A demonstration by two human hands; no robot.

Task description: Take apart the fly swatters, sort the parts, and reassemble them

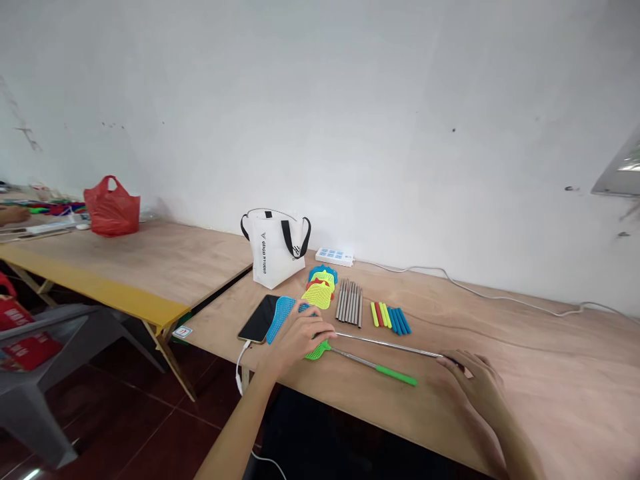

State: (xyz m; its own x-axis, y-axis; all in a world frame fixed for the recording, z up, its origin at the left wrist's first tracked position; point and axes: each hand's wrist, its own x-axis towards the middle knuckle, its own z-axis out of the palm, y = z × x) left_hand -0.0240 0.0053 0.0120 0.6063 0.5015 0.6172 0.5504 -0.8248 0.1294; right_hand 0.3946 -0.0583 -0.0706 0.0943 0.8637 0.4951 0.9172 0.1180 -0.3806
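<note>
A fly swatter with a blue mesh head (279,319) and an extended metal rod (390,345) lies across my hands. My left hand (303,331) is closed where the head meets the rod, hiding part of the head. At the other end, my right hand (475,380) is wrapped round the rod's end; a dark bit of handle shows under its fingers. Just below the rod, a green fly swatter (397,375) rests on the table, its head (317,350) partly under my left hand.
Yellow, red and blue mesh heads (317,296) overlap behind my left hand. Several metal rods (350,303) and coloured handle sleeves (382,315) lie in rows. A phone (260,319), white bag (277,253) and power strip (334,257) stand around. A person's hand (14,214) shows far left.
</note>
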